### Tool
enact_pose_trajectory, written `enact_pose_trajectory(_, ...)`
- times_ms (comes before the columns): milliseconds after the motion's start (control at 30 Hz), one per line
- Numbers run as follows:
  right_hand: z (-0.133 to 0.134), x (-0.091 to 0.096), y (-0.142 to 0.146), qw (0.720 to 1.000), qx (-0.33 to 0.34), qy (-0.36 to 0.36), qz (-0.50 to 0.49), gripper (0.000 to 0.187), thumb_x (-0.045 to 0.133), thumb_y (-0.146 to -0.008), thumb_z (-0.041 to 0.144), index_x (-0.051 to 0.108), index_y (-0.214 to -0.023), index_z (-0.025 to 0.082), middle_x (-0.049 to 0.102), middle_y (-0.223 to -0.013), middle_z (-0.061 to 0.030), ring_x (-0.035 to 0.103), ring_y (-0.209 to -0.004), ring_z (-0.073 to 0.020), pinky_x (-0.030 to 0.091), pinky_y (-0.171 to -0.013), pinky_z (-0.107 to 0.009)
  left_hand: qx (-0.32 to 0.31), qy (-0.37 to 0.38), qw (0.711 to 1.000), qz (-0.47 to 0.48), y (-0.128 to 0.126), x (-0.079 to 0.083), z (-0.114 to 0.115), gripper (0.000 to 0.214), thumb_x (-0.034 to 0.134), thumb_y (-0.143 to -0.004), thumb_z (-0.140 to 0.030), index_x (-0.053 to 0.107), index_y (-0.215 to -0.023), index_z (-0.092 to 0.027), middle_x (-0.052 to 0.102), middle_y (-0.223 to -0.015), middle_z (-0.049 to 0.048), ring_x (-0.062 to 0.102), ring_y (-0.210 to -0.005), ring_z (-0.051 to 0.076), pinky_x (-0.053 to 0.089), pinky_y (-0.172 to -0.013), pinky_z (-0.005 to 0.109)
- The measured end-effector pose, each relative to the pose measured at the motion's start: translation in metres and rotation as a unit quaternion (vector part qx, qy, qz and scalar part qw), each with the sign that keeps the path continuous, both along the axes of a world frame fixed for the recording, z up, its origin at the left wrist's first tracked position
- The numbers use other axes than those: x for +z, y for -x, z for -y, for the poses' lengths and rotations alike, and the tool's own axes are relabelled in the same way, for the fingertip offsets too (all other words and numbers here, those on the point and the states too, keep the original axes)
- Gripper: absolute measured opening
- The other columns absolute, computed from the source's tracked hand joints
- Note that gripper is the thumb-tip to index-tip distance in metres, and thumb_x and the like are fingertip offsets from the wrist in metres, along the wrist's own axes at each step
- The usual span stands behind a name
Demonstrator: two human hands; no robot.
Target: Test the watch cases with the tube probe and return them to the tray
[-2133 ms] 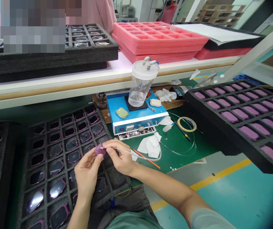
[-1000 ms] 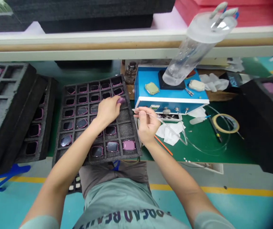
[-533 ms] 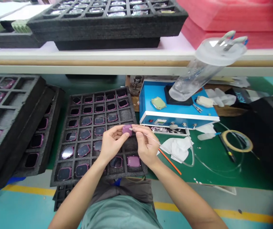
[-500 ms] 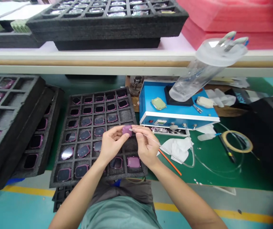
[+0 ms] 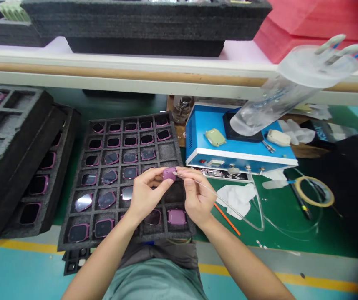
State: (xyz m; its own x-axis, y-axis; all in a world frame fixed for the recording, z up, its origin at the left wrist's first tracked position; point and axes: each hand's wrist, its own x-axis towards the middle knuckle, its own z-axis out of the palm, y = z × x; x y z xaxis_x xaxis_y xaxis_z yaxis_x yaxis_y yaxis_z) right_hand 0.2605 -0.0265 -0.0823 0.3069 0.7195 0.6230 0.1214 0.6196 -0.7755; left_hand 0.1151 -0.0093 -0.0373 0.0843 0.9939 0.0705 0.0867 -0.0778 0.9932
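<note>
Above the foam tray (image 5: pixel 179 237), my left hand (image 5: pixel 146 191) pinches a small purple watch case (image 5: pixel 168 173) between thumb and fingers. Closed around a slim pen-like tool (image 5: pixel 179 175) is my right hand (image 5: pixel 199 200), and the tool's tip touches or nearly touches the case. From the tool a clear thin tube (image 5: pixel 229 204) trails right across the bench. Purple-framed watches, mostly dark screen up, fill many tray pockets; one purple case (image 5: pixel 177 216) lies with its plain side up near my right wrist. My fingers partly hide the held case.
A blue control box (image 5: pixel 244 154) stands behind my right hand, bearing a leaning clear cylinder (image 5: pixel 279 91) and a green watch case (image 5: pixel 215 137). White tissue (image 5: pixel 237 198), an orange stick (image 5: pixel 227 219) and a tape roll (image 5: pixel 315 191) lie rightward. Stacked foam trays (image 5: pixel 44 166) stand left; a shelf edge (image 5: pixel 135 79) crosses above.
The head view has shifted slightly, so the shelf sits higher in the picture. The held watch case has turned a little in my left hand; the tool stays at it.
</note>
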Motion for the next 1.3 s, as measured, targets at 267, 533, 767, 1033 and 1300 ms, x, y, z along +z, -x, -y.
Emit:
enact_pose_trajectory(267, 0.0002, -0.0006, -0.0005, 1.000, 0.001, 0.002, 0.000, 0.021, 0.057, -0.104, 0.018, 0.075, -0.111, 0.027, 0.079, -0.108, -0.0070, 0.077, -0.107, -0.0240, 0.066, -0.094, -0.047, -0.001, -0.008, 1.000, -0.005, -0.0002, 0.0010, 0.0002, 0.029, 0.084, -0.078, -0.027, 0.084, -0.106, -0.019, 0.083, -0.102, 0.0079, 0.077, -0.084, 0.020, 0.064, -0.074, 0.029)
enact_pose_trajectory(533, 0.0005, -0.0016, -0.0002, 1.000, 0.003, 0.001, -0.007, 0.021, 0.058, -0.104, 0.018, 0.075, -0.111, 0.027, 0.079, -0.109, -0.0069, 0.076, -0.108, -0.0236, 0.066, -0.094, -0.045, 0.003, -0.021, 1.000, -0.013, -0.0003, 0.0014, 0.0008, 0.026, 0.083, -0.079, -0.024, 0.084, -0.105, -0.019, 0.082, -0.099, 0.0069, 0.076, -0.082, 0.019, 0.063, -0.072, 0.027)
enact_pose_trajectory(767, 0.0009, -0.0009, -0.0002, 1.000, -0.006, 0.014, 0.003, 0.019, 0.058, -0.104, 0.021, 0.075, -0.109, 0.026, 0.079, -0.107, -0.0073, 0.077, -0.107, -0.0242, 0.067, -0.093, -0.046, 0.002, -0.031, 0.999, -0.023, -0.0004, 0.0008, 0.0013, 0.025, 0.082, -0.080, -0.025, 0.085, -0.104, -0.020, 0.082, -0.098, 0.0067, 0.076, -0.082, 0.019, 0.063, -0.071, 0.027)
enact_pose_trajectory(1033, 0.0009, -0.0010, -0.0008, 1.000, 0.000, 0.004, 0.009, 0.021, 0.058, -0.103, 0.018, 0.075, -0.110, 0.027, 0.078, -0.108, -0.0072, 0.077, -0.108, -0.0239, 0.066, -0.095, -0.046, 0.007, -0.045, 0.998, -0.044, 0.0006, 0.0006, 0.0005, 0.025, 0.081, -0.081, -0.024, 0.084, -0.106, -0.021, 0.082, -0.100, 0.0066, 0.076, -0.083, 0.019, 0.062, -0.068, 0.026)
enact_pose_trajectory(1300, -0.0008, -0.0010, -0.0011, 1.000, 0.002, -0.003, 0.014, 0.021, 0.058, -0.103, 0.017, 0.075, -0.110, 0.027, 0.078, -0.108, -0.0077, 0.076, -0.107, -0.0238, 0.065, -0.094, -0.046, 0.010, -0.047, 0.998, -0.044, 0.0021, -0.0006, 0.0001, 0.026, 0.083, -0.080, -0.026, 0.084, -0.106, -0.020, 0.082, -0.101, 0.0070, 0.075, -0.082, 0.018, 0.061, -0.068, 0.026)
